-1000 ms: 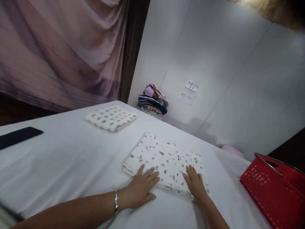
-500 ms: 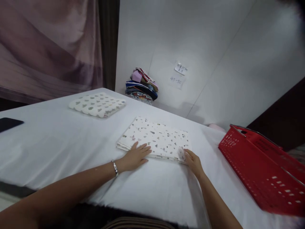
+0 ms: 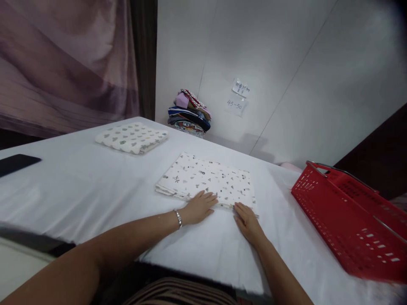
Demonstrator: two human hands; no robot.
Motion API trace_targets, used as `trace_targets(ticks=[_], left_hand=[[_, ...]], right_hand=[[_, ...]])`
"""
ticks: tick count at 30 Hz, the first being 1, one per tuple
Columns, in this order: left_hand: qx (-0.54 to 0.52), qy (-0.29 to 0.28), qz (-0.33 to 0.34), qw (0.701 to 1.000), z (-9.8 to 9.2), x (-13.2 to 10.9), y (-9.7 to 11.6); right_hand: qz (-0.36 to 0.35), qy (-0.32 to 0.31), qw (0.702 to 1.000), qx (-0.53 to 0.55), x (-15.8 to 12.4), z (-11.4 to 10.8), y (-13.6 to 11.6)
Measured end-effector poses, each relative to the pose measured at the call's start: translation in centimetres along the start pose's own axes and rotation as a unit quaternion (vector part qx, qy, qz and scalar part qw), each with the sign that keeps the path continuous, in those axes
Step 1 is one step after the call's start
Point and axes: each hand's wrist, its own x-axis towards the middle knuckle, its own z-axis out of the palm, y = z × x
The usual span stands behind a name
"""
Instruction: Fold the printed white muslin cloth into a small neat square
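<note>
In front of me a folded white cloth (image 3: pixel 210 176) with small printed motifs lies flat on the white-covered table (image 3: pixel 95 186). My left hand (image 3: pixel 200 207), with a silver bracelet at the wrist, rests with fingers stretched over the middle of its near edge. Close by on the right, my right hand (image 3: pixel 248 220) lies with its fingertips on the same near edge, towards the right corner. Its fingers are extended, with the thumb apart on the table cover. Neither hand grips the cloth.
Another folded cloth (image 3: pixel 132 137) with grey-green motifs lies at the back left. A dark flat object (image 3: pixel 17 164) is at the left edge. Stacked folded fabrics (image 3: pixel 190 113) stand by the wall. A red perforated basket (image 3: pixel 346 220) stands at the right.
My left hand has slid right along the near edge, and my right hand has moved a little left, off the right corner. The hands are now closer together.
</note>
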Motion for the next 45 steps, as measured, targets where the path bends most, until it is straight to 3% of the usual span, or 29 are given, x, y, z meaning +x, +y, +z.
trace_targets(ticks=[5,9,12,21,30,45], left_hand=[[0.004,0.002,-0.003,1.000,-0.2,-0.2,0.2],[0.000,0.019,-0.021,1.000,-1.1,0.8,1.1],[-0.009,0.014,-0.054,0.998,-1.5,1.9,1.5],[-0.016,0.016,-0.056,0.998,-1.2,3.3,0.9],[0.073,0.003,0.008,0.997,-0.6,4.0,1.0],[0.084,0.004,0.035,0.996,-0.1,3.9,0.5]], right_hand=[[0.001,0.029,0.999,0.015,1.3,0.2,-0.7],[-0.041,0.033,0.998,0.028,3.4,0.1,-2.2],[-0.027,0.026,0.999,0.039,4.2,0.0,-2.7],[-0.009,0.002,1.000,0.027,4.3,0.6,-1.4],[-0.028,-0.028,0.998,-0.057,5.0,-0.6,-2.6],[-0.081,0.025,0.991,-0.102,3.7,1.2,-1.2]])
